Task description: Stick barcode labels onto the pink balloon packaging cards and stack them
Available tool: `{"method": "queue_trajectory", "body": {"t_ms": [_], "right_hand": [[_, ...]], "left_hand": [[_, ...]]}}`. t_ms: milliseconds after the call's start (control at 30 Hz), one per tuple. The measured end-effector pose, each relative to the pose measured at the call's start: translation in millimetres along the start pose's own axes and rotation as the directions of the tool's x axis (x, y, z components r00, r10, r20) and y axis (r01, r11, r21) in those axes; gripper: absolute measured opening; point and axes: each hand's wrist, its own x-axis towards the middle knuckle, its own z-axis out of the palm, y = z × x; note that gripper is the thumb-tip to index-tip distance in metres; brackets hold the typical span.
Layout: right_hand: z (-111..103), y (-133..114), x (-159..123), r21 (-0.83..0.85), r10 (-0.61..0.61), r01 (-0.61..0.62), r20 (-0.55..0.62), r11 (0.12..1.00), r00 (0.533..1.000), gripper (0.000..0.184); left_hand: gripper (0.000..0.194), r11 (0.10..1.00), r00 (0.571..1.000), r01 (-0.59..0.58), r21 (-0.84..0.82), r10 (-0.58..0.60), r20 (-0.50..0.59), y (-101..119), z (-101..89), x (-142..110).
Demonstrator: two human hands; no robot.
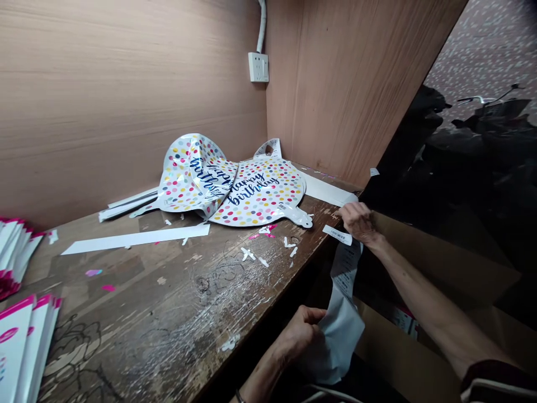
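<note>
White film (342, 330) sat bunched in the left hand (300, 333), the fingers closed on it just past the table's edge. The film rose to the right, narrowing into a printed strip (346, 266) that ended by a barcode label (337, 235). Just above that label the right hand (356, 223) sat at the table's edge, fingers together, though whether they clamped the film or the label could not be told. Film and strip hung over the gap beside the wooden table (168, 296), with a cardboard box (413, 358) under the right forearm. Farther off on the table lay two polka-dot foil balloons printed "happy birthday", one flat (260, 193), the other folded up and leaning on it (193, 173). A white strip (134, 239) lay to their near left, a white sheet (323, 189) lay behind them, and small scraps (247, 253) were scattered nearby. Stacks of pink-edged packets (20, 341) lay at the left. A wall socket (258, 67) and its cable (260, 28) were on the far panel.
</note>
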Motion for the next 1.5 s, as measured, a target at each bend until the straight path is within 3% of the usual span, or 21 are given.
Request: {"method": "queue_trajectory", "body": {"t_ms": [133, 267, 333, 400, 433, 500, 567, 600, 633, 700, 733, 800, 867, 967, 1133, 1167, 1233, 1300, 1367, 1433, 1500], "right_hand": [[11, -5, 12, -0.015, -0.162, 0.167, 0.165, 0.986, 0.973, 0.021], [-11, -2, 11, -0.028, -0.12, 0.125, 0.146, 0.992, 0.982, 0.025], [-26, -2, -8, -0.019, 0.006, -0.005, 0.074, 1.0, 0.997, 0.032], [-39, -7, -42, 0.081, 0.265, -0.268, 0.046, 0.96, 0.963, 0.036], [-43, -12, -63, 0.164, 0.427, -0.435, 0.087, 0.885, 0.9, 0.036], [-47, -27, -109, 0.279, 0.624, -0.679, 0.268, 0.678, 0.734, 0.037], [-45, -49, -148, 0.408, 0.73, -0.828, 0.414, 0.386, 0.544, 0.041], [-44, -61, -161, 0.503, 0.729, -0.838, 0.492, 0.209, 0.477, 0.045], [-42, -72, -171, 0.593, 0.7, -0.804, 0.555, 0.045, 0.449, 0.048], [-37, -93, -177, 0.698, 0.642, -0.688, 0.624, -0.2, 0.446, 0.052], [-36, -100, -175, 0.725, 0.631, -0.636, 0.629, -0.265, 0.454, 0.053], [-33, -111, -169, 0.765, 0.661, -0.571, 0.597, -0.298, 0.455, 0.054], [-31, -115, -164, 0.805, 0.706, -0.535, 0.534, -0.256, 0.466, 0.056], [-25, -115, -168, 0.836, 0.738, -0.532, 0.442, -0.133, 0.51, 0.055], [-15, -112, -187, 0.776, 0.695, -0.629, 0.425, 0.05, 0.58, 0.055], [-16, -111, -189, 0.75, 0.685, -0.651, 0.412, 0.119, 0.6, 0.054], [-21, -109, -187, 0.652, 0.682, -0.651, 0.272, 0.389, 0.679, 0.052], [-31, -107, -180, 0.436, 0.601, -0.544, 0.009, 0.717, 0.799, 0.043], [-39, -107, -171, 0.216, 0.397, -0.361, -0.154, 0.907, 0.905, 0.028], [-40, -109, -164, 0.152, 0.207, -0.186, -0.138, 0.971, 0.969, 0.018], [-35, -114, -160, 0.197, 0.092, -0.076, -0.074, 0.977, 0.993, 0.016]], "left_hand": [[0.045, 1.0, 1.0, 0.008, -0.017, -0.008, -0.002, -3, -5.4, -2], [0.05, 0.998, 0.999, -0.01, -0.059, 0.008, -0.039, -3, -9.0, 0], [0.052, 0.993, 0.999, -0.046, -0.11, 0.044, -0.023, 0, -9.1, 2], [0.054, 0.984, 0.997, -0.083, -0.156, 0.083, -0.007, 4, -9.0, 4], [0.055, 0.98, 0.995, -0.098, -0.172, 0.099, -0.006, 6, -9.1, 5], [0.055, 0.972, 0.992, -0.124, -0.199, 0.125, -0.01, 8, -9.1, 7], [0.056, 0.967, 0.99, -0.138, -0.215, 0.14, -0.009, 9, -8.5, 8], [0.057, 0.967, 0.99, -0.135, -0.216, 0.138, -0.002, 8, -7.8, 9], [0.057, 0.968, 0.991, -0.131, -0.213, 0.136, 0.008, 8, -6.7, 9], [0.056, 0.972, 0.989, -0.135, -0.193, 0.145, 0.037, 8, -3.7, 9], [0.055, 0.973, 0.986, -0.143, -0.182, 0.155, 0.054, 9, -2.0, 9], [0.051, 0.972, 0.979, -0.166, -0.167, 0.183, 0.088, 13, 1.2, 9], [0.047, 0.968, 0.976, -0.192, -0.164, 0.206, 0.071, 18, 3.5, 10], [0.038, 0.957, 0.969, -0.246, -0.152, 0.242, -0.044, 27, 5.5, 15], [0.026, 0.947, 0.946, -0.297, -0.121, 0.274, -0.174, 29, 9.6, 26], [0.025, 0.95, 0.945, -0.292, -0.115, 0.267, -0.191, 27, 10.5, 28], [0.022, 0.954, 0.94, -0.284, -0.1, 0.256, -0.225, 24, 11.8, 29], [0.02, 0.959, 0.939, -0.272, -0.081, 0.245, -0.241, 22, 12.6, 28], [0.021, 0.964, 0.942, -0.258, -0.063, 0.236, -0.237, 22, 13.3, 26], [0.021, 0.966, 0.943, -0.255, -0.041, 0.239, -0.231, 23, 14.3, 24], [0.019, 0.963, 0.935, -0.27, -0.013, 0.26, -0.24, 25, 15.5, 22]]}}
